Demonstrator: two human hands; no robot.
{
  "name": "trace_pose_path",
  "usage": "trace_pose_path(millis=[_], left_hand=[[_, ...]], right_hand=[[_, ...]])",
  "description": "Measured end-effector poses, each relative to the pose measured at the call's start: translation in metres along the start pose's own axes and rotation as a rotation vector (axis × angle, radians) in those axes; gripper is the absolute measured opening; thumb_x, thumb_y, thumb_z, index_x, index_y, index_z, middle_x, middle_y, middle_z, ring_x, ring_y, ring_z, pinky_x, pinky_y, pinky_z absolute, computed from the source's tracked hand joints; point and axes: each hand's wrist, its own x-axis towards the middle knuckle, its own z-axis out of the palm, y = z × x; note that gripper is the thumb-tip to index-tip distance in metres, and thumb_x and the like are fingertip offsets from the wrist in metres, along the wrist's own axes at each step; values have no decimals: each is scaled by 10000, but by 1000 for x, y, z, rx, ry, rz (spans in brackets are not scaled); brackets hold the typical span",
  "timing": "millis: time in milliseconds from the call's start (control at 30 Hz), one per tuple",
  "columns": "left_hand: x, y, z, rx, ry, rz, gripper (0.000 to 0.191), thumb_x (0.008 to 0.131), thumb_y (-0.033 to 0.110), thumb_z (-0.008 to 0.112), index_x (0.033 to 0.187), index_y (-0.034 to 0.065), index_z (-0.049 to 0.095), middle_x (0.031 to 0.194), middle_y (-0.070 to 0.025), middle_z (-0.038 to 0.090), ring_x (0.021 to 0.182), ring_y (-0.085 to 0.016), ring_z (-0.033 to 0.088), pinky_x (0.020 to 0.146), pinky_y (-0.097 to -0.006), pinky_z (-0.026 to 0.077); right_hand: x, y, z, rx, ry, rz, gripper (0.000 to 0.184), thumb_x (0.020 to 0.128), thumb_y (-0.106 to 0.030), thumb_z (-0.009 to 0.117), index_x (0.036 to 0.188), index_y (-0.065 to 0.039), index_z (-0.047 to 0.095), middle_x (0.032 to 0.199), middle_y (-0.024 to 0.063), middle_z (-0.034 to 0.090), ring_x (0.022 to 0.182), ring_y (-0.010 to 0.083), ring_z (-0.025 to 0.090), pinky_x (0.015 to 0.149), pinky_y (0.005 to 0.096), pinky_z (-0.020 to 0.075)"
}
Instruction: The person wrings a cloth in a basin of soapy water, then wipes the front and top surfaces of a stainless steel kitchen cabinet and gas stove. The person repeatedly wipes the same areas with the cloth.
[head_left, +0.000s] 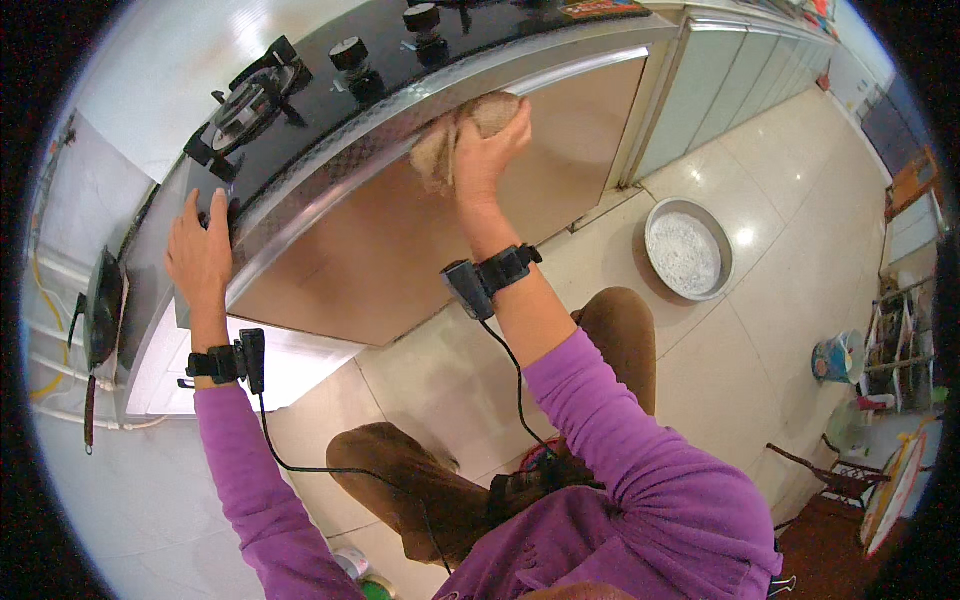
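Observation:
My right hand (491, 150) presses a tan cloth (495, 112) against the top edge of a brown cabinet door (375, 255), just under the metal front of the counter. Part of the cloth hangs over the door, left of the wrist. At the far left, my left hand (201, 251) rests on the counter's edge beside the black gas cooktop (300, 142), fingers apart and holding nothing. Both wrists bear black straps with cabled devices.
A metal basin (727, 259) with white foamy contents stands on the tiled floor to the right. Farther right are a blue bucket (831, 358), a rack and a wooden chair (836, 480). A wok (103, 307) hangs at the left. Pale cabinets (720, 82) continue beyond the door.

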Motion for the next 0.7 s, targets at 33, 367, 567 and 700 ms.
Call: trace_pose_path(millis=[33, 367, 567, 700], left_hand=[[0, 0, 1, -1, 10, 12, 660, 946, 608, 426, 1417, 156, 519, 1384, -146, 554, 1312, -318, 477, 1125, -484, 280], [3, -4, 5, -23, 5, 20, 676, 940, 611, 429, 1419, 143, 519, 1385, -165, 552, 1311, -335, 479, 1127, -470, 281], [4, -2, 1, -17, -15, 4, 692, 938, 625, 420, 1423, 142, 515, 1410, -163, 535, 1330, -327, 467, 1144, -483, 257], [2, -1, -1, -4, -17, -6, 693, 935, 625, 419, 1422, 141, 516, 1417, -161, 532, 1334, -327, 465, 1143, -484, 259]], right_hand=[[2, 3, -1, 28, 37, 32, 933, 790, -155, 765, 1499, 28, 188, 1461, 301, 254, 1361, 462, 280, 1143, 500, 267], [-11, 7, -2, -38, -42, 42, 1026, 771, -265, 780, 1489, 87, 139, 1471, 349, 220, 1364, 478, 258, 1153, 522, 232], [-13, 20, -3, -21, -38, -88, 916, 803, -150, 717, 1499, 62, 160, 1481, 325, 216, 1361, 480, 272, 1157, 508, 229], [-25, 17, -5, 97, -27, -37, 802, 853, -95, 659, 1495, 44, 200, 1481, 276, 241, 1354, 413, 295, 1149, 480, 246]])
